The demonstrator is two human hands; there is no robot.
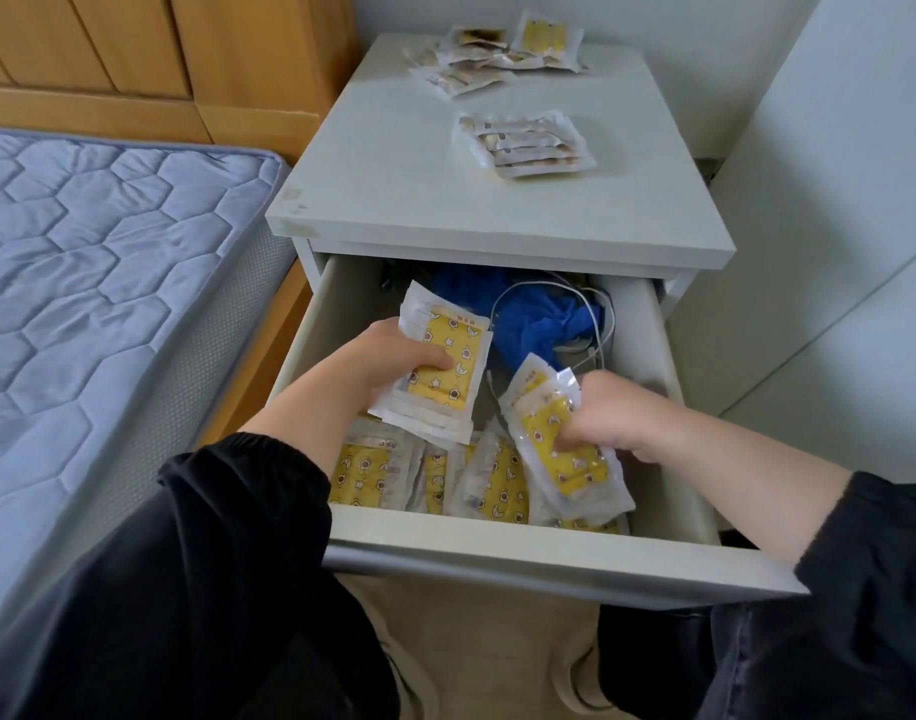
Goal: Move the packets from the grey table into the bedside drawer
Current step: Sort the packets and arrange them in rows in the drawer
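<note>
The bedside drawer (497, 556) is pulled open below the grey table top (404, 163). My left hand (393, 356) grips a stack of yellow packets (445, 376) over the drawer's left half. My right hand (612, 413) holds another bunch of yellow packets (554, 454) low over the right half. Several more packets (373, 475) lie along the drawer's front. On the table top, one pile of packets (528, 145) sits mid right and a looser pile (497, 52) lies at the back.
A crumpled blue cloth (528, 319) and white cables (601, 324) fill the back of the drawer. A blue quilted mattress (97, 262) on a wooden bed frame stands at the left. White wall panels (835, 200) close in the right side.
</note>
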